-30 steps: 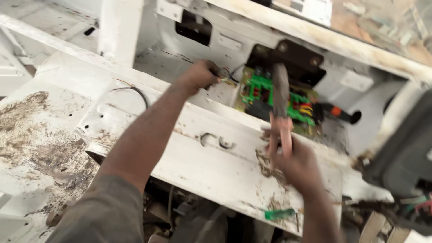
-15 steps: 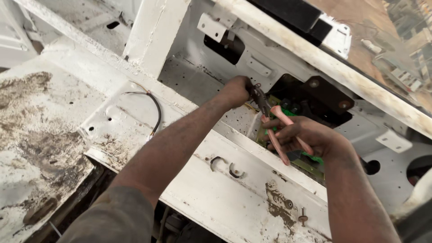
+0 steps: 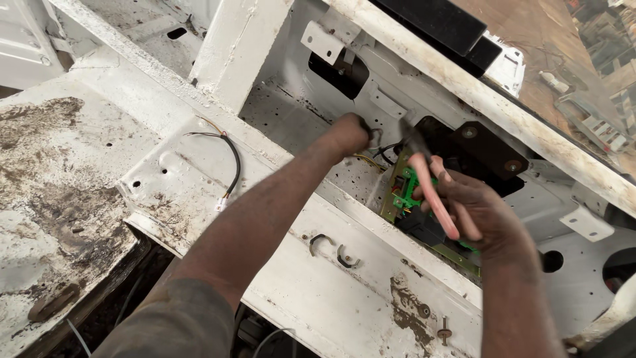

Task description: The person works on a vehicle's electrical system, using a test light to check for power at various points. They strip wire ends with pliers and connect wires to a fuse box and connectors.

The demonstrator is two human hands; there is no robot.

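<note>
The right hand (image 3: 480, 215) clenches the pink handles of pliers (image 3: 427, 176), whose tip points at the wires (image 3: 381, 154). The left hand (image 3: 348, 132) pinches those wires just beside the green connector (image 3: 405, 192) inside the white panel (image 3: 371, 285).

Left arm extended forward and up from lower left, sleeve at the upper arm; left hand (image 3: 349, 134) curled shut, knuckles up; right forearm rises from lower right — right hand (image 3: 478, 213) fisted, fingers wrapped tight.
</note>
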